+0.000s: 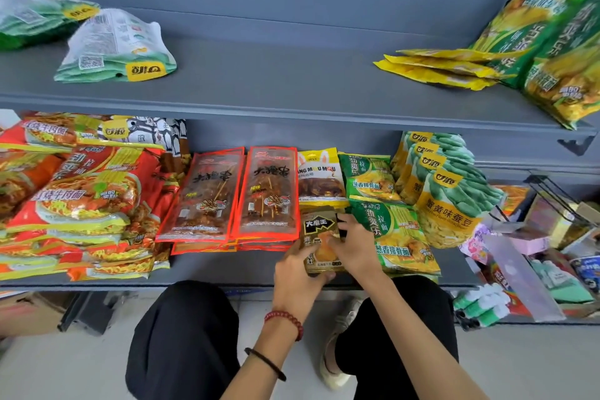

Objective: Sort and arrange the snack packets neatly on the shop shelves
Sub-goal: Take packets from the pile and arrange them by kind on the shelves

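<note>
Your left hand (pixel 297 273) grips the gold packet (pixel 319 227) from 7 o'clock. Your right hand (pixel 355 245) pinches it from 3 (thumb on its face). It sits at the lower shelf's (pixel 227 266) front edge. Red packets (pixel 266 195) crowd 11 o'clock, and green noodles (pixel 402 237) lie just beside at 3.

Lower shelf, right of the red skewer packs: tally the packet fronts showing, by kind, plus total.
Black-gold packet: 1
Rabbit packet: 1
Green noodle packets: 2
Bean packets: 4
Total: 8
</note>
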